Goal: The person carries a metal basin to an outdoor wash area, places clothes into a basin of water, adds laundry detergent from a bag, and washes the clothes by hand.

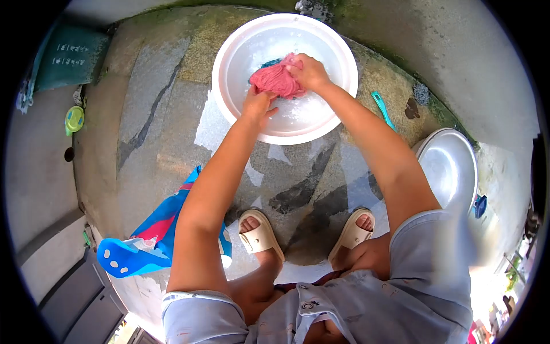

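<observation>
Holding a pink cloth [279,80] inside the white basin [295,137], you look to be at the hand-working step, the cloth bunched over the wet bottom. Right hand [311,72]: fingers bent over the cloth's upper right, pinching a fold. Left hand [259,106]: at the lower left edge, touching, fingers loosely parted; cannot tell whether they pinch, as the tips are partly hidden. A blue-green piece [270,62] shows under the far edge. Judgement: the next move calls for a firmer left hold, so the soaked bundle doesn't slip out of shape.

Near to far now. Your feet, in cream sandals [260,232], stand apart on stone slabs [154,149], patchy with damp. A blue bag [162,212] lies by your left leg. Right of the basin, apart from it: a green handle [382,109] on the floor, then a metal tub [450,166]. To the left, a dark green bin [69,60] near a yellow-green item [74,118], unclear what. Beyond the basin, a grey wall [470,63], mossy at its foot.
</observation>
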Demonstrator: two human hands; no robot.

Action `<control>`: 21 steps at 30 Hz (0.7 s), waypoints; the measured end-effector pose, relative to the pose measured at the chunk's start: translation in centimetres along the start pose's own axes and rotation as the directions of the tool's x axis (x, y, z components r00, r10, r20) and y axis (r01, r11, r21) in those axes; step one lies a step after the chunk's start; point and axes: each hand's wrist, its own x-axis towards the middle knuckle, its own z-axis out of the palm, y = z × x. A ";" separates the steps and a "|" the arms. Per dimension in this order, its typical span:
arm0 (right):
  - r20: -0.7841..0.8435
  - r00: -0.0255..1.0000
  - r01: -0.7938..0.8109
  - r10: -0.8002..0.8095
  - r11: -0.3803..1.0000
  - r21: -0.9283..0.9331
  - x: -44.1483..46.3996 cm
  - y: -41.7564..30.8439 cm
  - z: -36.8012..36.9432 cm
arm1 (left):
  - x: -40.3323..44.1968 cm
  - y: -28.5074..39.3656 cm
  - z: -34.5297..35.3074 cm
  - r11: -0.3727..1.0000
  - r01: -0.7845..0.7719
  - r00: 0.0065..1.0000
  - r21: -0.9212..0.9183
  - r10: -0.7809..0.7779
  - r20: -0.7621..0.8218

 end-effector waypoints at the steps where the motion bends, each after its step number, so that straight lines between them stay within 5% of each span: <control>1: 0.034 0.999 -0.041 0.040 0.998 0.045 -0.5 -2.1 -0.9 | -0.1 0.2 0.4 1.000 0.012 0.999 0.012 -0.012 -0.030; 5: 0.144 0.985 -0.117 0.093 0.979 0.166 -1.7 -7.5 -4.9 | 0.5 0.8 -0.1 0.996 0.069 0.997 0.057 -0.070 0.013; 7: 0.126 0.988 -0.114 0.084 0.963 0.246 -2.0 -8.1 -5.7 | -0.6 0.7 -0.2 0.999 -0.032 0.996 -0.007 0.032 0.078; 10: 0.082 0.995 -0.092 0.064 0.914 0.396 -2.2 -8.0 -6.1 | -2.0 1.9 0.0 0.938 0.089 0.994 -0.334 -0.103 -0.024; 15: 0.160 0.987 -0.075 -0.013 0.843 0.532 -4.5 -8.5 -6.7 | -3.6 1.8 0.8 0.897 0.274 0.918 -0.347 -0.137 0.372; 16: 0.193 0.980 -0.075 -0.048 0.809 0.583 -4.8 -8.4 -6.3 | -3.3 1.4 1.6 0.914 0.201 0.929 -0.351 -0.064 0.366; 18: 0.206 0.964 0.030 -0.170 0.834 0.551 -4.5 -7.5 -6.4 | -2.0 0.8 2.3 0.930 0.046 0.933 -0.366 0.090 0.347; 21: 0.195 0.952 0.170 -0.236 0.937 0.306 -4.8 -5.7 -8.8 | 0.5 1.3 1.6 0.960 -0.002 0.961 -0.280 0.079 0.265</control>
